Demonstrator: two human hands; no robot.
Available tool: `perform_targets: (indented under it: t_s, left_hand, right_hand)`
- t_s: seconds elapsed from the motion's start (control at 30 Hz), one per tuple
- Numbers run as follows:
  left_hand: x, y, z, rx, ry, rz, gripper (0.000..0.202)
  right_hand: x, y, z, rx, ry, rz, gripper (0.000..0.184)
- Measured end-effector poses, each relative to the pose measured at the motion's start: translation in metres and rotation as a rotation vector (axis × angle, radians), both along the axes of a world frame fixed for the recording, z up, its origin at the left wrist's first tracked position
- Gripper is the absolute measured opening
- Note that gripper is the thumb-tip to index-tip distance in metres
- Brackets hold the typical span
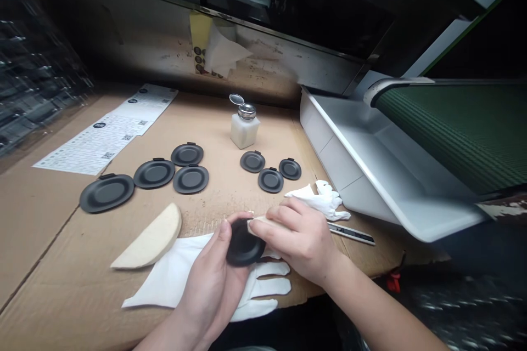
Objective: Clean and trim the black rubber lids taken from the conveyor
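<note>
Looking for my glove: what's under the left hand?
A white cotton glove on cardboard, its fingers showing; the part beneath the left hand is covered.

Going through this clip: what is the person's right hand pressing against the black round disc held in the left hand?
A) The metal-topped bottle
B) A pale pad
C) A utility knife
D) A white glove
B. The right hand pinches a pale pad against the edge of the black disc held in the left hand.

Black discs point(190, 179), white glove point(173, 271), green-ribbed belt point(448, 131)
</note>
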State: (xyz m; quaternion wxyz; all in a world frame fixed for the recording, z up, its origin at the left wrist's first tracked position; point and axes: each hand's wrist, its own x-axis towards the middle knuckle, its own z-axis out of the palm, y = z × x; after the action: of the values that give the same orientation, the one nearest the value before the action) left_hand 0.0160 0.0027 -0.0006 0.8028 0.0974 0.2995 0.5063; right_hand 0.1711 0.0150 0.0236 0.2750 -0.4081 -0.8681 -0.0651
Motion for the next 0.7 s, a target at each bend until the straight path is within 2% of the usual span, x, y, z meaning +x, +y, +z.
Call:
perform_targets:
  t_s: [0.13,0.23,0.4,0.63,0.7]
  left_hand:
    - [0.0,0.0,0.001,0.015,-0.068,-0.017,0.029]
    - [0.001,0.001,0.0,-0.007,-0.088,-0.019,0.03]
    - [0.002,0.001,0.0,-0.062,-0.073,-0.016,0.035]
    - [0.0,0.0,-0.002,-0.037,-0.061,-0.038,0.033]
    - [0.0,0.0,-0.003,-0.013,-0.064,-0.036,0.033]
  right_hand:
    - [-0.001,-0.012,-0.006,-0.081,0.126,-0.008,0.022]
    - [0.003,-0.029,-0.016,-0.16,0.186,0.04,0.025]
    - [0.012,-0.039,-0.021,-0.124,0.19,0.021,0.027]
    - [-0.027,-0.042,-0.024,-0.059,0.224,0.039,0.021]
    - [-0.028,-0.042,-0.023,-0.06,0.205,0.041,0.022]
